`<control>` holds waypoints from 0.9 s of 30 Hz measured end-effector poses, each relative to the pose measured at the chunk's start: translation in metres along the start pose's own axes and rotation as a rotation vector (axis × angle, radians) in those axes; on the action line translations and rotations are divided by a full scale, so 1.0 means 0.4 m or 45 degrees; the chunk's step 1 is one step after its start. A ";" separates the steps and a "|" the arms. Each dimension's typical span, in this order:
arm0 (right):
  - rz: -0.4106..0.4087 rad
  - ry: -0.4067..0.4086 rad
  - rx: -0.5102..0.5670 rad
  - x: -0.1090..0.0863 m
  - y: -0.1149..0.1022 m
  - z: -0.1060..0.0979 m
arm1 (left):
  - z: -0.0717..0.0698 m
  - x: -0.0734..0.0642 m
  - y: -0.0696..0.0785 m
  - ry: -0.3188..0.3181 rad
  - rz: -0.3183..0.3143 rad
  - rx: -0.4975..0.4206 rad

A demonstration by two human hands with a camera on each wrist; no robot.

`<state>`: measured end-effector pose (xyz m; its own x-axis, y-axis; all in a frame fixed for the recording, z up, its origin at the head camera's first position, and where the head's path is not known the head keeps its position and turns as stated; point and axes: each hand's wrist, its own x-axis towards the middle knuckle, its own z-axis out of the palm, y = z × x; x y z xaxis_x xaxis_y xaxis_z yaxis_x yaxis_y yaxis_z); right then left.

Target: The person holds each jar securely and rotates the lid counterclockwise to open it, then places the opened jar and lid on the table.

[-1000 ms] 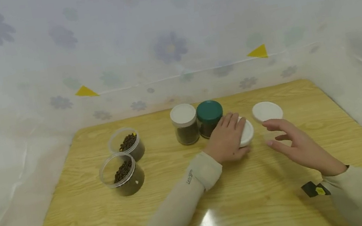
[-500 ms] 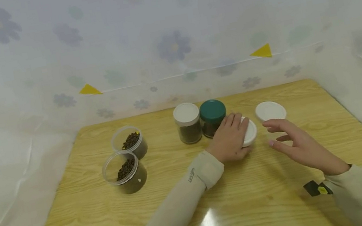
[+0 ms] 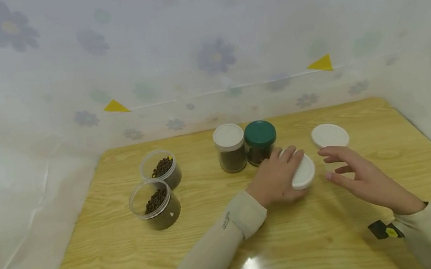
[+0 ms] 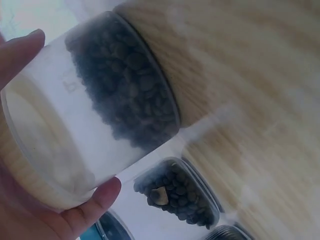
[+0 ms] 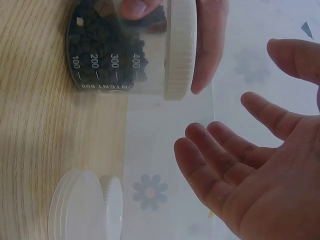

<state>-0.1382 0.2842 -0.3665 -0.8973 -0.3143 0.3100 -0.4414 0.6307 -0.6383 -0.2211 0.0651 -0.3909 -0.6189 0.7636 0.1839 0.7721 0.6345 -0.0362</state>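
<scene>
Fingers of the left hand (image 3: 276, 179) are clamped round the white-lidded jar (image 3: 304, 173), just beside the green-lidded jar (image 3: 261, 138) in the head view; the right hand (image 3: 361, 176) is near, its fingers apart and lightly bent, with a loose lid (image 3: 330, 135) beyond. From the left wrist, the gripped jar shows dark pellets inside. From the right wrist, its wall bears measuring marks, and the right hand's fingers stand clear of it.
</scene>
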 end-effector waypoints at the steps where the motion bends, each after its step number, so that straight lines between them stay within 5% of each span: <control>1: 0.000 -0.001 0.000 0.001 -0.001 0.002 | -0.001 -0.006 -0.001 0.009 0.004 -0.011; 12: -0.086 -0.049 0.023 0.026 -0.023 0.031 | -0.064 -0.091 -0.031 0.040 -0.079 -0.319; 27: -0.009 -0.285 0.220 0.082 -0.079 0.117 | -0.185 -0.181 -0.044 0.280 -0.042 -0.388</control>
<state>-0.1535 0.2206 -0.3690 -0.8624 -0.4790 0.1637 -0.4227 0.5036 -0.7535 -0.1794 -0.0102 -0.3306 -0.6238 0.6787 0.3876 0.7804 0.5681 0.2611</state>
